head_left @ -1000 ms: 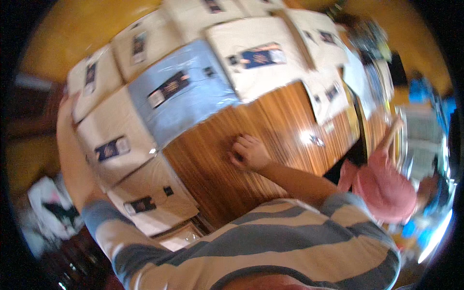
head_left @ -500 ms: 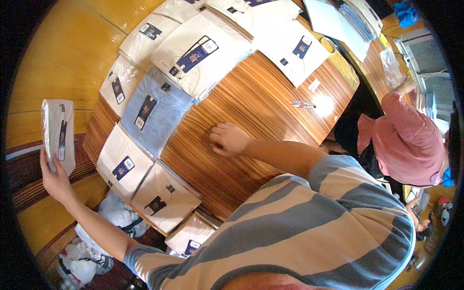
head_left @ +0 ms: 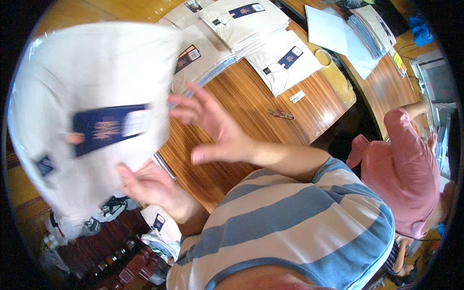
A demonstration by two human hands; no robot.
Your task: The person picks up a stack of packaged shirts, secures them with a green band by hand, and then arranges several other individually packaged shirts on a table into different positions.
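Note:
A folded off-white shirt in a clear plastic bag [head_left: 96, 72] fills the left of the view, raised close up and slightly blurred. On its front are a navy hang tag [head_left: 104, 128] and a small dark neck label [head_left: 45, 166]. My left hand [head_left: 157, 186] grips its lower right edge, thumb on the front and the other fingers hidden behind. Beside the bag's right edge, my right hand [head_left: 217, 128] is open with its fingers spread. Whether its fingertips touch the bag I cannot tell.
On the wooden table [head_left: 237, 101] lie stacked bagged shirts [head_left: 241, 24], another white shirt [head_left: 285, 63], thread snips [head_left: 281, 114], a small white label [head_left: 297, 96] and a tape roll [head_left: 324, 57]. A person in pink [head_left: 396, 169] is at the right. Bundles [head_left: 162, 229] lie below the table's left side.
My left hand has brought the bagged shirt from the far left inward and much closer, its front now facing me. My right hand has lifted off the tabletop and opened toward the bag.

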